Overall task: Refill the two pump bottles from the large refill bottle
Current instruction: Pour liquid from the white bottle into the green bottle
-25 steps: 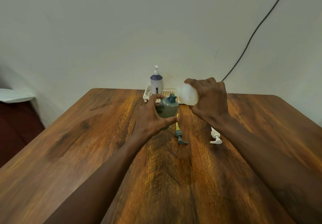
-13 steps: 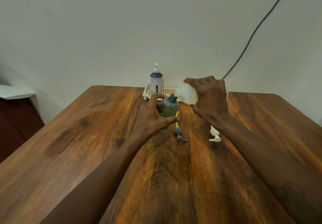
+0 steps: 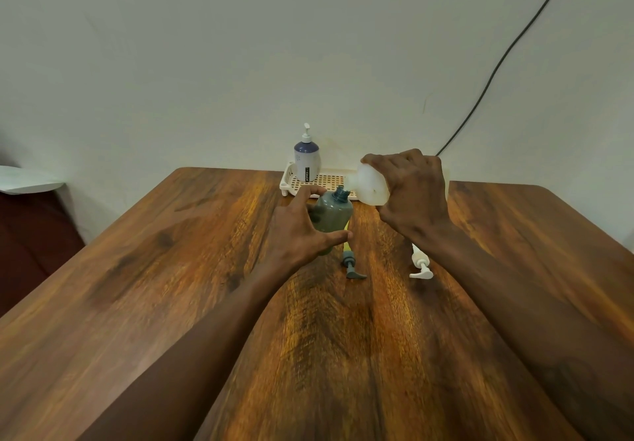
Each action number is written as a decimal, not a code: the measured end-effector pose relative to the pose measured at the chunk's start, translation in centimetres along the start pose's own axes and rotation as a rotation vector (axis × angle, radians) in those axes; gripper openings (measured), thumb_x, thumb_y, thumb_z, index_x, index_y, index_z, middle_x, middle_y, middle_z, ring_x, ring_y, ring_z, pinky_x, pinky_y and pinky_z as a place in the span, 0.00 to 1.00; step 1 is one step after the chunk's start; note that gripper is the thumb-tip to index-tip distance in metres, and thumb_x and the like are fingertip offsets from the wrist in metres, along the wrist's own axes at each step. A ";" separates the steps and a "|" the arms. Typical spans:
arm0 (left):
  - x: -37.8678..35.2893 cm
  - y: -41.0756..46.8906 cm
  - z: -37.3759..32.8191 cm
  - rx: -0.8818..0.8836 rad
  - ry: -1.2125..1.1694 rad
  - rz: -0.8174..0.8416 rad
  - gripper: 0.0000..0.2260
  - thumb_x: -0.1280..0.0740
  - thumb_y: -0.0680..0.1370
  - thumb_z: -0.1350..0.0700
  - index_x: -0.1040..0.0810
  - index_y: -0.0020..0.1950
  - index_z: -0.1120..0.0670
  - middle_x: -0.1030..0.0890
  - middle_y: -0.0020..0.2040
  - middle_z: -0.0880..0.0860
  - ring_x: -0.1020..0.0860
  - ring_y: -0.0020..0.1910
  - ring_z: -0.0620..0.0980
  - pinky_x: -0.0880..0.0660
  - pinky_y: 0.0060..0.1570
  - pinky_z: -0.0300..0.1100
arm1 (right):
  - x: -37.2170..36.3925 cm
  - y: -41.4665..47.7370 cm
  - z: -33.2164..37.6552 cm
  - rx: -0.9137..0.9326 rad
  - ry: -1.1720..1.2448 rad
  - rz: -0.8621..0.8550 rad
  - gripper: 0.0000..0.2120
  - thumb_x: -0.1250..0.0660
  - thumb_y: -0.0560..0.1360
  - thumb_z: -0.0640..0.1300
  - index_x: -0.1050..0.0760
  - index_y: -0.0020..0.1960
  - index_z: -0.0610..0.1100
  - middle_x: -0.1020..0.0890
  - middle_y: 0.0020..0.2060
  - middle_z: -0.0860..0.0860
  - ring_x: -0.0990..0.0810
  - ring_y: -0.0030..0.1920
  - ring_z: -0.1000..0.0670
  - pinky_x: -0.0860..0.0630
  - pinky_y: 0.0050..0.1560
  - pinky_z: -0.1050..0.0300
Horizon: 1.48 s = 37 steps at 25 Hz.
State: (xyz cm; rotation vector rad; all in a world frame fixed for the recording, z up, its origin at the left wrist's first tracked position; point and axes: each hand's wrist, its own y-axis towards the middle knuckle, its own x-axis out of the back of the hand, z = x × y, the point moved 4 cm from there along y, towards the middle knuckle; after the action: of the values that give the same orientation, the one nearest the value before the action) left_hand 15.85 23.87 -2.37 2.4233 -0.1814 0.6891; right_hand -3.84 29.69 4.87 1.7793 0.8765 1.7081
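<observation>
**Q:** Left hand (image 3: 298, 234), starting at the fingers?

**A:** The fingers (image 3: 308, 192) and thumb are curled round the grey-green bottle (image 3: 331, 215). The index finger lies over its far shoulder and the thumb crosses its near side. It is a full wrap grip. The bottle stands roughly upright on the table (image 3: 164, 269), near the middle of the far half. Its neck is open, with no pump fitted.

**Q:** Right hand (image 3: 417, 197)?

**A:** The fingers are curled over the refill bottle (image 3: 370, 188), gripping it from above. The bottle is white and translucent. It is held off the table and tipped onto its side, with its mouth pointing left at the grey-green bottle's open neck. I cannot tell whether mouth and neck touch or sit just apart, or whether any liquid is running.

**Q:** Nearby items?

**A:** The grey pump (image 3: 351, 265), with its yellow tube, lies flat on the table just beside the grey-green bottle on its near right. The white pump (image 3: 421, 266) also lies flat, further right beside the right wrist and apart from the grey one.

**Q:** Further out?

**A:** A white slotted tray (image 3: 291, 179) sits at the far edge of the table against the wall. The purple-topped pump bottle (image 3: 306, 162) stands upright in its left end with its pump fitted. A black cable (image 3: 497, 63) runs diagonally down the wall and passes behind the right hand.
</observation>
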 end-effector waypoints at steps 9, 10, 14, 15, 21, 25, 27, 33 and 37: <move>-0.1 -0.2 0.0 0.018 0.000 0.012 0.40 0.18 0.62 0.38 0.31 0.69 0.44 0.18 0.63 0.53 0.20 0.53 0.45 0.19 0.43 0.33 | 0.2 0.1 0.0 0.005 0.008 -0.002 0.38 0.19 0.59 0.45 0.25 0.69 0.49 0.16 0.59 0.46 0.22 0.58 0.40 0.29 0.56 0.44; -0.1 -0.3 0.1 0.023 0.003 0.011 0.40 0.18 0.62 0.38 0.31 0.68 0.44 0.18 0.62 0.53 0.19 0.53 0.46 0.19 0.43 0.34 | 0.2 0.1 0.0 0.005 0.010 -0.005 0.38 0.19 0.59 0.45 0.24 0.69 0.49 0.16 0.59 0.46 0.22 0.58 0.39 0.29 0.56 0.44; -0.1 -0.4 0.3 0.032 0.011 0.012 0.40 0.17 0.62 0.38 0.30 0.68 0.44 0.18 0.62 0.53 0.19 0.54 0.47 0.19 0.43 0.34 | 0.4 0.1 -0.1 0.007 0.018 -0.014 0.39 0.18 0.59 0.44 0.24 0.68 0.48 0.16 0.59 0.45 0.21 0.58 0.38 0.28 0.57 0.42; -0.1 -0.4 0.3 0.036 0.010 0.014 0.40 0.17 0.62 0.38 0.30 0.68 0.44 0.18 0.62 0.53 0.19 0.54 0.47 0.20 0.42 0.32 | 0.3 0.1 -0.1 0.008 0.020 -0.013 0.39 0.17 0.59 0.44 0.24 0.68 0.48 0.16 0.59 0.44 0.21 0.58 0.38 0.28 0.57 0.41; 0.0 -0.4 0.2 0.045 0.017 0.020 0.40 0.17 0.62 0.39 0.30 0.69 0.45 0.18 0.62 0.54 0.20 0.52 0.45 0.24 0.37 0.26 | 0.5 0.1 -0.2 0.017 0.020 -0.018 0.38 0.18 0.59 0.44 0.24 0.68 0.48 0.16 0.59 0.44 0.21 0.58 0.38 0.28 0.57 0.41; -0.2 -0.5 0.1 0.052 0.023 0.027 0.40 0.17 0.62 0.39 0.30 0.69 0.45 0.18 0.62 0.54 0.21 0.52 0.44 0.25 0.37 0.26 | 0.7 0.2 -0.2 0.023 0.012 -0.024 0.38 0.18 0.59 0.44 0.24 0.68 0.47 0.16 0.58 0.44 0.21 0.57 0.38 0.28 0.56 0.42; -0.2 -0.5 0.0 0.050 0.018 0.030 0.40 0.17 0.63 0.40 0.30 0.69 0.45 0.18 0.62 0.54 0.21 0.52 0.45 0.24 0.40 0.28 | 0.7 0.2 -0.2 0.022 0.013 -0.017 0.38 0.18 0.59 0.44 0.24 0.68 0.47 0.16 0.58 0.44 0.21 0.57 0.38 0.28 0.56 0.42; -0.1 -0.6 -0.2 0.037 0.012 0.016 0.39 0.17 0.62 0.39 0.29 0.69 0.45 0.18 0.61 0.53 0.20 0.52 0.45 0.18 0.45 0.36 | 0.8 0.2 -0.2 0.023 0.012 -0.016 0.39 0.18 0.58 0.43 0.24 0.68 0.47 0.16 0.58 0.44 0.21 0.58 0.37 0.28 0.56 0.42; -0.1 -0.6 -0.2 0.038 0.004 0.021 0.39 0.17 0.62 0.39 0.29 0.69 0.45 0.18 0.61 0.54 0.19 0.53 0.46 0.17 0.46 0.40 | 0.8 0.1 -0.2 0.030 0.008 -0.020 0.39 0.17 0.57 0.42 0.23 0.67 0.47 0.16 0.58 0.44 0.21 0.57 0.37 0.28 0.56 0.42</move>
State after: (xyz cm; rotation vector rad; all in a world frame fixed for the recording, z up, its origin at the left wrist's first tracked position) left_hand 15.87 24.51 -2.61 2.4591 -0.1940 0.7125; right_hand -4.02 30.22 5.53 1.7785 0.9246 1.6995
